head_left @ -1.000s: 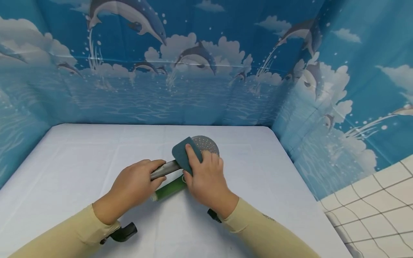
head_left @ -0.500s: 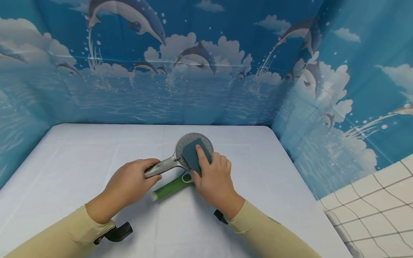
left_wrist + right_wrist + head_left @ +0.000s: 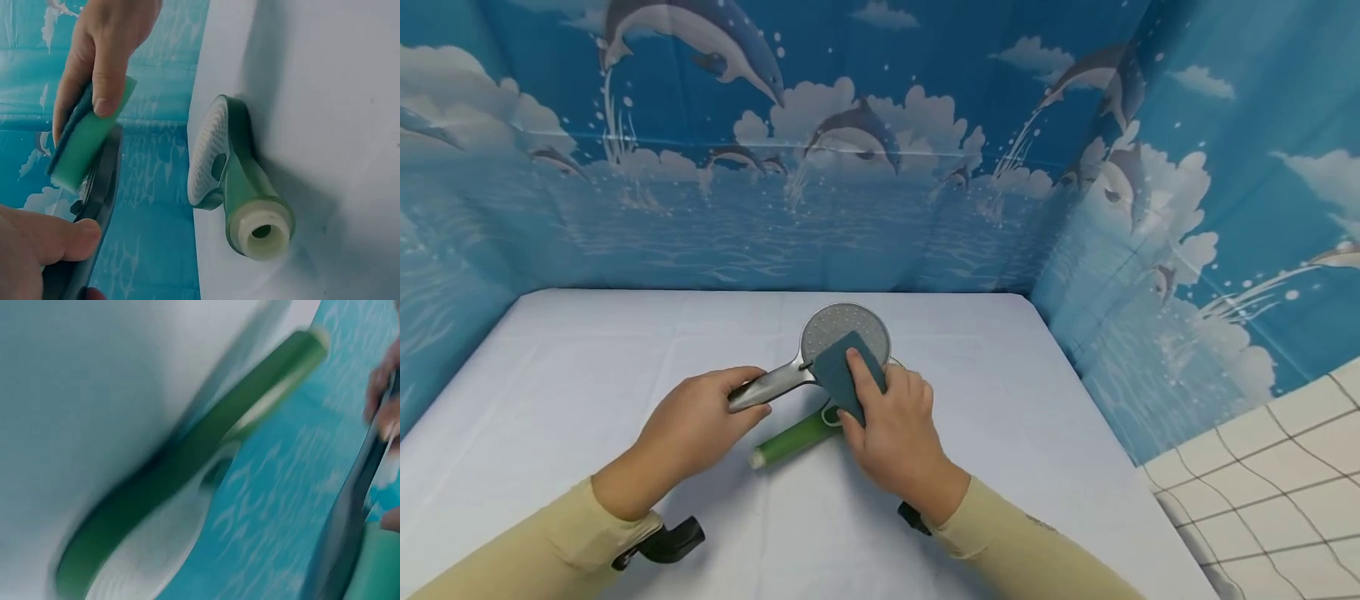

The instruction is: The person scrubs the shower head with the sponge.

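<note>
My left hand (image 3: 692, 421) grips the handle of a grey shower head (image 3: 844, 323), its round nozzle face turned up toward the head camera. With my right hand (image 3: 898, 429) I hold a sponge (image 3: 842, 377) against the lower part of that face, forefinger stretched along its dark scouring side. The left wrist view shows the sponge's light green foam side (image 3: 87, 156) meeting the shower head. Below, a second shower head, green with a white nozzle face (image 3: 796, 437), lies on the table; my right hand and the sponge hide part of it in the head view.
A white cloth covers the table (image 3: 625, 350). Blue curtains with dolphins (image 3: 850, 217) stand behind it and at both sides. White tiles (image 3: 1285, 475) show at the lower right. Black camera mounts (image 3: 670, 542) sit under the wrists.
The grey shower head has shifted left with my left hand, and its face has come into fuller view. The sponge has gone from the neck across the face, then down to its lower part.
</note>
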Demonstrator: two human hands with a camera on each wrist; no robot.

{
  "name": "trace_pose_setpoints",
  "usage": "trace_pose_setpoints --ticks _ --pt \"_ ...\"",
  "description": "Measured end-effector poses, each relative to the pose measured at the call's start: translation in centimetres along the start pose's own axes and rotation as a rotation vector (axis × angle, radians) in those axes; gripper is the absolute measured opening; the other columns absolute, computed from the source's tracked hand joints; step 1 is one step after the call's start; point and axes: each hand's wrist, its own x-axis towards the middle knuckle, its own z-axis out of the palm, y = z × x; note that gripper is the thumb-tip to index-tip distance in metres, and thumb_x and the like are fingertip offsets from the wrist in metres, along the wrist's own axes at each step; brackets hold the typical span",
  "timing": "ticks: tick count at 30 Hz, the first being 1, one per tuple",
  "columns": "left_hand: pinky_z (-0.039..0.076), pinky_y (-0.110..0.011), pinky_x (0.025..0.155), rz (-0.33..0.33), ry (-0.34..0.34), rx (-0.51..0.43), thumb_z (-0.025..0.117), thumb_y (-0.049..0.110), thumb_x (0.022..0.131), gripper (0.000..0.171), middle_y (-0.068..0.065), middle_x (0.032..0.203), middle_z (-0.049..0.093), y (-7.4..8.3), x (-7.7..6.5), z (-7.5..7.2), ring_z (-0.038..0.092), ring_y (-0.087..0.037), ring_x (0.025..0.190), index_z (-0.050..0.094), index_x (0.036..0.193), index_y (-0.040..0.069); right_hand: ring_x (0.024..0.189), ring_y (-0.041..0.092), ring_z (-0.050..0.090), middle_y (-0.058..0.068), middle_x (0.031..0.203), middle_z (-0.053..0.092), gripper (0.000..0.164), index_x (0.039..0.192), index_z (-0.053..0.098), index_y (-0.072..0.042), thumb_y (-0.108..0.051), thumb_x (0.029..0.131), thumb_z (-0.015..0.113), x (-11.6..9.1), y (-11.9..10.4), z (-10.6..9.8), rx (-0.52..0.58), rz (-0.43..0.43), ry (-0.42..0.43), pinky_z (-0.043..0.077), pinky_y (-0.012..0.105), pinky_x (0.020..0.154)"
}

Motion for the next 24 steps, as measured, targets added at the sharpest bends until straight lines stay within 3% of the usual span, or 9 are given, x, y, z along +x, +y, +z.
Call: trace_pose_setpoints --ticks 3,6,8,10,14,16,24 --pt "0.042 -0.034 0.067 -0.001 0.007 0.002 0.074 0.037 0.098 0.038 0.004 0.102 0.073 -0.1 -0.1 -0.1 0.055 -0.016 0.078 0.069 0.134 0.025 0.101 0.037 0.046 0.026 0.118 0.052 0.071 0.163 0.039 -0.014 -0.033 0.101 0.069 0.8 1.6 -0.3 -0.026 0.086 -0.001 0.036 0.054 0.088" --pt "0.04 -0.034 0.064 -0.019 -0.003 -0.012 0.073 0.037 0.099 0.037 0.005 0.095 0.07 -0.3 -0.2 -0.3 0.053 -0.016 0.075 0.069 0.134 0.025 0.104 0.039 0.045 0.028 0.121 0.05 0.072 0.165 0.034 -0.014 -0.034 0.104 0.066 1.5 3.0 -0.8 0.007 0.197 -0.045 0.034 0.056 0.09" --pt "0.039 -0.033 0.062 -0.033 -0.013 -0.028 0.073 0.038 0.099 0.036 0.006 0.088 0.067 -0.4 -0.3 -0.3 0.052 -0.016 0.071 0.069 0.133 0.027 0.106 0.039 0.045 0.029 0.123 0.05 0.073 0.166 0.032 -0.014 -0.036 0.105 0.064 1.6 2.9 -1.1 0.043 0.222 -0.069 0.034 0.056 0.091" --pt "0.039 -0.033 0.061 -0.039 -0.018 -0.044 0.073 0.039 0.098 0.036 0.006 0.085 0.065 -0.3 -0.3 -0.4 0.051 -0.016 0.069 0.069 0.133 0.028 0.102 0.038 0.045 0.027 0.121 0.051 0.073 0.165 0.034 -0.012 -0.036 0.104 0.066 1.2 1.9 -1.0 0.061 0.18 -0.059 0.035 0.054 0.088" --pt "0.041 -0.033 0.062 -0.039 -0.02 -0.056 0.073 0.039 0.098 0.039 0.005 0.093 0.071 0.2 -0.2 -0.2 0.054 -0.015 0.071 0.069 0.135 0.027 0.097 0.035 0.045 0.025 0.116 0.051 0.074 0.162 0.04 -0.009 -0.034 0.1 0.071 0.1 -0.4 -0.2 0.023 0.013 0.018 0.037 0.05 0.084" --pt "0.041 -0.033 0.062 -0.042 -0.017 -0.052 0.073 0.039 0.099 0.041 0.004 0.1 0.073 0.4 -0.3 -0.1 0.054 -0.015 0.072 0.068 0.137 0.027 0.096 0.035 0.045 0.025 0.116 0.051 0.073 0.161 0.041 -0.01 -0.033 0.099 0.072 0.0 -0.4 0.1 -0.001 -0.009 0.048 0.037 0.05 0.085" --pt "0.039 -0.033 0.059 -0.034 -0.001 -0.053 0.073 0.037 0.099 0.038 0.005 0.096 0.072 0.2 -1.0 -0.2 0.051 -0.015 0.066 0.068 0.136 0.029 0.103 0.038 0.044 0.028 0.123 0.05 0.071 0.166 0.032 -0.014 -0.033 0.105 0.064 1.4 2.6 -1.6 0.091 0.219 -0.054 0.033 0.054 0.088"
